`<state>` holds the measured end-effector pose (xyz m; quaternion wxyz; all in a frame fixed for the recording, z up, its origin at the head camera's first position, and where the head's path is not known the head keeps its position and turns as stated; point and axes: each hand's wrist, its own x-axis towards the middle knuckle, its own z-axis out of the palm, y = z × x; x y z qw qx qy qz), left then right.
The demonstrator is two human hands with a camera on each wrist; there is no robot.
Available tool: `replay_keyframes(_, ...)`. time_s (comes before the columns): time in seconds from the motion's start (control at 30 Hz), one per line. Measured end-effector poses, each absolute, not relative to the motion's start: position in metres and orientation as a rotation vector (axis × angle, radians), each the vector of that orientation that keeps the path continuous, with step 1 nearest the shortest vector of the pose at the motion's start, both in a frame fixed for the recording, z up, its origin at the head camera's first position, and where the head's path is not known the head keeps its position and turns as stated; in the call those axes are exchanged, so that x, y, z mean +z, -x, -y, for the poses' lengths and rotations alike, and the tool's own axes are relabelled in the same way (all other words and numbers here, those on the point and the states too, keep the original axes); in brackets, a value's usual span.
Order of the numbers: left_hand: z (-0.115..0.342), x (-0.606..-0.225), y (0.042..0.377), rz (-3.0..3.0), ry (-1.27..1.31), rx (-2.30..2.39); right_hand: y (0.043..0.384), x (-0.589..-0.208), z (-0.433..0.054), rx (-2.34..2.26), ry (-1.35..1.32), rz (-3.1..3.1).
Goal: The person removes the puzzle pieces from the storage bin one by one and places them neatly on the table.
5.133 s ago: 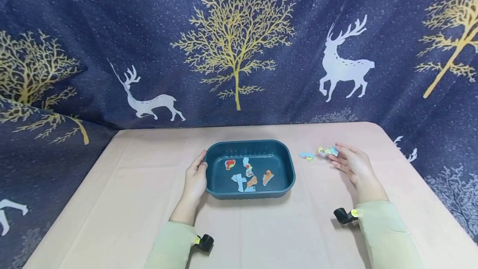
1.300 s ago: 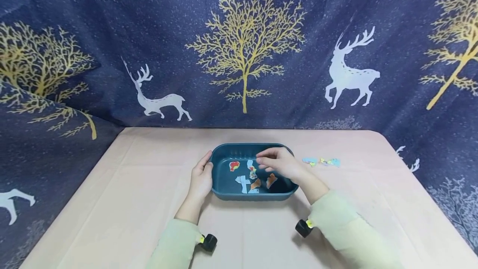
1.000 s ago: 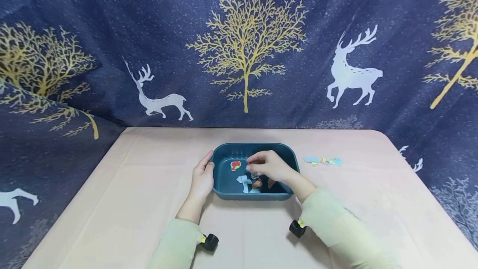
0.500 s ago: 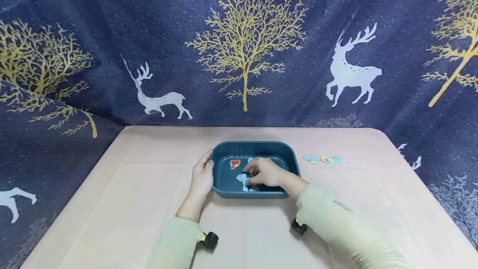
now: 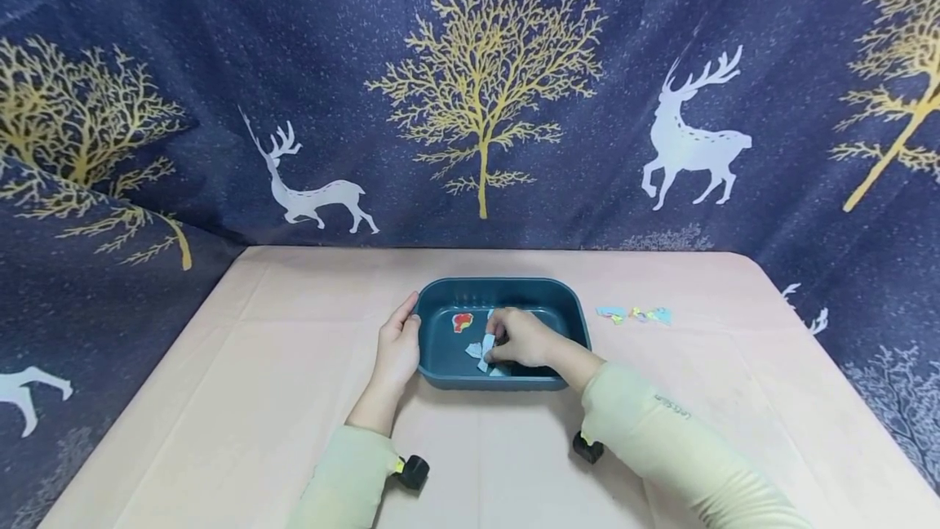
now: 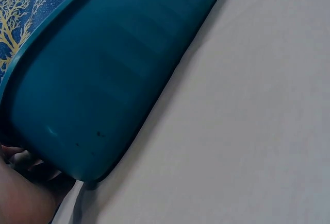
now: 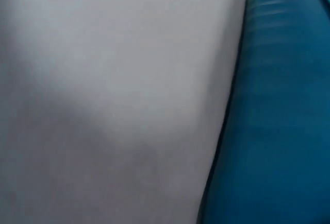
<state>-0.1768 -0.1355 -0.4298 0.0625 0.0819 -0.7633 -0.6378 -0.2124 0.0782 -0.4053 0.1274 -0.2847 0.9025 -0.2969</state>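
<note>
My left hand (image 5: 397,353) grips the left end of a dark teal plastic tray (image 5: 499,384), the thumb at its rim; in the left wrist view its fingers are partly hidden beside the tray wall (image 6: 103,90). Inside the tray, my right hand (image 5: 523,339) pinches a pale blue torn paper scrap (image 5: 488,343) between thumb and fingers, its strip tilted up. Another pale scrap (image 5: 474,350) lies against it. A red and yellow scrap (image 5: 462,322) lies farther left on the tray floor. My right hand covers other scraps. The right wrist view shows only the tray's outer wall (image 7: 278,105) and cloth.
To the right of the tray, light blue and yellow paper scraps (image 5: 611,314) lie on the pale pink tablecloth (image 5: 294,382), near a second group of scraps (image 5: 650,315). A dark blue curtain (image 5: 316,104) with deer and trees hangs behind the table.
My right hand has left the scraps on the table, moved left into the tray and taken hold of the pale blue scrap, which has tipped up. The left hand has kept its grip.
</note>
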Motion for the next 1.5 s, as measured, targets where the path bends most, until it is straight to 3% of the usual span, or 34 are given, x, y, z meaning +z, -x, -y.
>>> replay_keyframes(0.27,0.134,-0.431,0.178,2.301,-0.238,-1.941,0.217,-0.401,-0.092,-1.236,0.596,-2.333)
replay_keyframes(1.13,0.133,-0.430,0.179,2.296,-0.248,-1.949,0.214,-0.397,-0.106,-1.083,0.814,-2.351)
replay_keyframes(1.5,0.134,-0.429,0.177,2.282,-0.243,-1.940,0.217,-0.394,-0.103,-1.075,0.714,-2.559)
